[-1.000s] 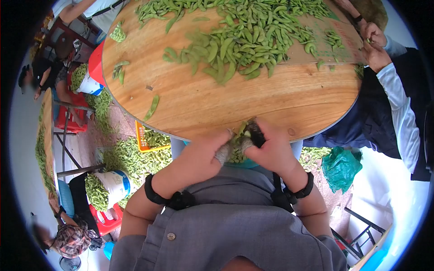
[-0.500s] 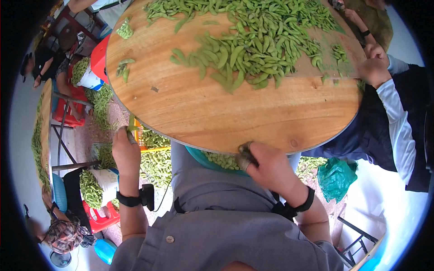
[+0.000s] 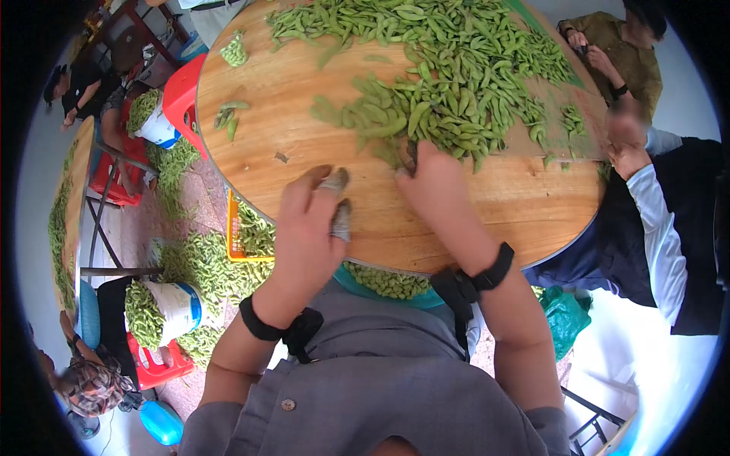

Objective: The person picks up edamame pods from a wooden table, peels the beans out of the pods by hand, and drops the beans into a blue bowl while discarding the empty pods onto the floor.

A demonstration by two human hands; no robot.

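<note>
My left hand (image 3: pixel 308 224) hovers over the near part of the round wooden table (image 3: pixel 487 205). Its thumb and forefinger, both in greyish finger covers, are apart with nothing visible between them. At the near edge of a heap of green edamame pods (image 3: pixel 456 99), my right hand (image 3: pixel 437 182) has its fingers curled around a pod (image 3: pixel 389 154); its fingertips are partly hidden and dark-covered. Below the table edge, at my lap, a teal basin (image 3: pixel 346 280) holds shelled green beans (image 3: pixel 388 284).
A small cup-like heap of beans (image 3: pixel 234 50) and a few loose pods (image 3: pixel 226 118) lie on the table's left. An orange crate (image 3: pixel 237 247) with pods stands below left. Pods cover the floor beside a white bucket (image 3: pixel 179 308). A co-worker's hands (image 3: pixel 627 148) are at the right edge.
My left hand has come up from beside the crate to above the table, and the pod it held is gone. My right hand has moved from the basin forward to the pods.
</note>
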